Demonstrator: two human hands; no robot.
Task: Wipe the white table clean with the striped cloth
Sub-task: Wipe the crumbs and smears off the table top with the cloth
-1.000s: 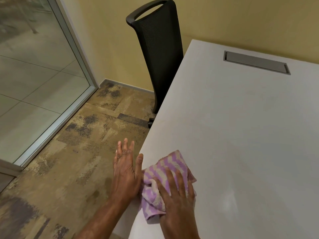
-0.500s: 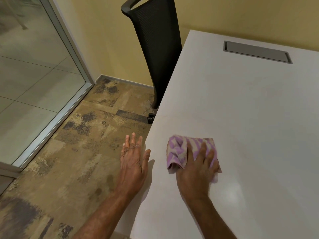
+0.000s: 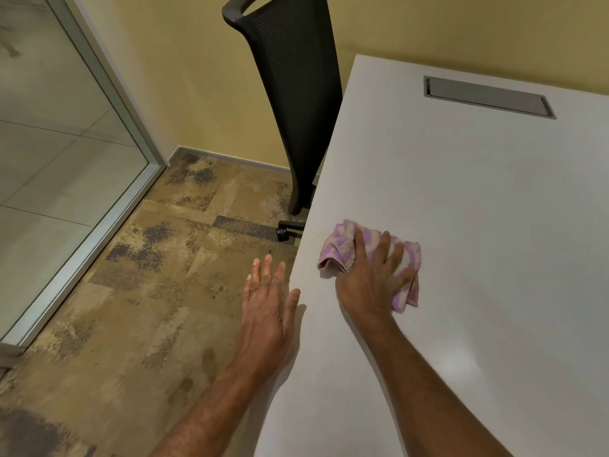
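The white table fills the right half of the view. A bunched purple-and-white striped cloth lies on it near the left edge. My right hand presses flat on the cloth, fingers spread over it, covering its middle. My left hand hovers palm down just off the table's left edge, fingers apart, thumb close to the edge, holding nothing.
A black mesh office chair stands against the table's left edge at the back. A grey cable hatch is set into the far tabletop. A glass partition lines the left; patterned carpet covers the floor.
My right hand has slid the cloth away from the near left edge, farther onto the table. The left hand came off the cloth and stays by the edge.
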